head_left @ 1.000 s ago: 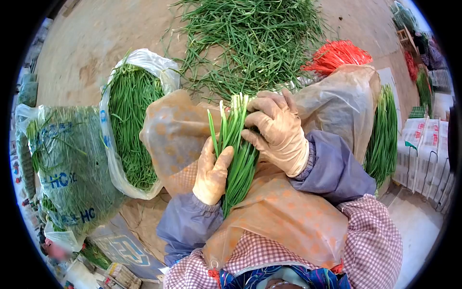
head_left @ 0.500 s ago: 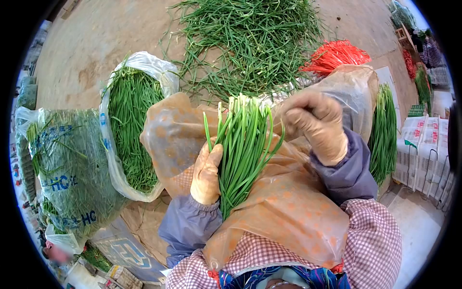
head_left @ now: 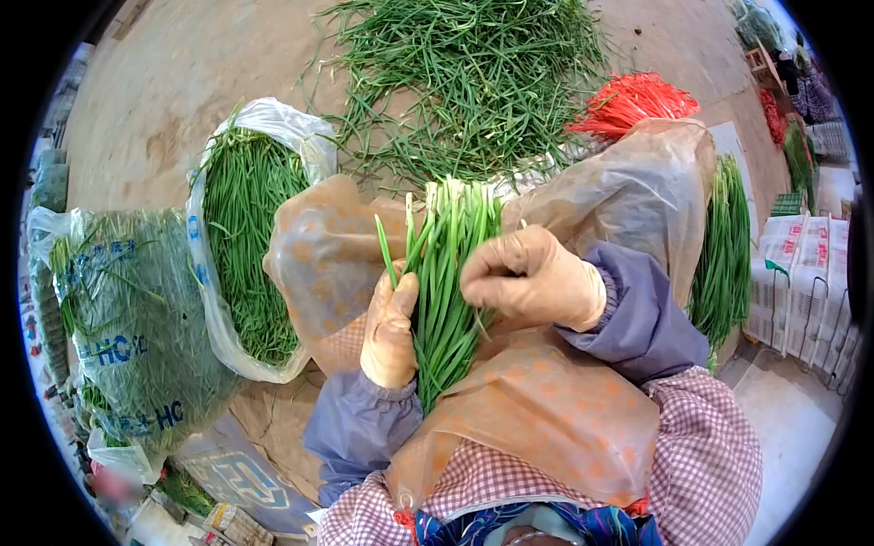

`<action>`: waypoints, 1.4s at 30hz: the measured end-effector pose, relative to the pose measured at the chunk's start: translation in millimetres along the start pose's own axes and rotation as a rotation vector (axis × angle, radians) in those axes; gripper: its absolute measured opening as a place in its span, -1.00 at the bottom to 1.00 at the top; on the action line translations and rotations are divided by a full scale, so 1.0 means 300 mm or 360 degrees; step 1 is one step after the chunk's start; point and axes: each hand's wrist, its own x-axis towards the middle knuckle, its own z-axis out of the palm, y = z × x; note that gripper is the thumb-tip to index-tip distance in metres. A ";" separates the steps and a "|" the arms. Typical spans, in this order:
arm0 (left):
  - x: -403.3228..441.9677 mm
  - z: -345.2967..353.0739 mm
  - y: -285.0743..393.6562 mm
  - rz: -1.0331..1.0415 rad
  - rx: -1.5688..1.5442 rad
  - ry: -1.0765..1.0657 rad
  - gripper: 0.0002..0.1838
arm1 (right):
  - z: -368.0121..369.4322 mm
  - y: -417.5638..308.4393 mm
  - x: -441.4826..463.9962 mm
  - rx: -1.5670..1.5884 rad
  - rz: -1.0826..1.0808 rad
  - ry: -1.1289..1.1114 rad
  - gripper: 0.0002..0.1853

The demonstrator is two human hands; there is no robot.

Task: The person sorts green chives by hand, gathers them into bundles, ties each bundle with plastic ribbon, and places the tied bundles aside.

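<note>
My gloved left hand [head_left: 390,332] is closed around a bunch of green chives [head_left: 446,282], its thumb lying along the near side. The bunch stands nearly upright over my lap, pale cut ends at the top and leaves hanging toward me. One stray chive leaf [head_left: 386,250] sticks out at its upper left. At the bunch's right side, my gloved right hand [head_left: 533,278] is pinched shut. A thin strand shows below its fingers and looks like a chive leaf; the fingertips partly hide it.
Loose chives [head_left: 464,82] lie heaped on the floor ahead. An open plastic bag of chives [head_left: 255,246] and a printed bag [head_left: 137,328] stand left. To the right are red ties [head_left: 637,102], more chives [head_left: 724,255] and white crates [head_left: 797,282]. A plastic apron [head_left: 546,400] covers my lap.
My right hand has come down and left, from beside the bunch's top to its right side, covering part of the leaves. My left hand keeps its hold almost unmoved.
</note>
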 end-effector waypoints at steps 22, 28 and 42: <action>-0.007 0.025 0.027 -0.0067 -0.0099 -0.0062 -0.61 | -0.037 -0.028 -0.042 0.0238 -0.0137 -0.0442 -0.88; 0.001 0.008 0.015 -0.0073 -0.0167 -0.0080 -0.58 | -0.212 0.022 -0.039 0.0530 -0.0422 0.0935 -0.79; -0.016 0.010 0.023 -0.0124 -0.0134 0.0019 -0.56 | -0.511 0.028 -0.002 0.0899 -0.0926 0.1662 -0.77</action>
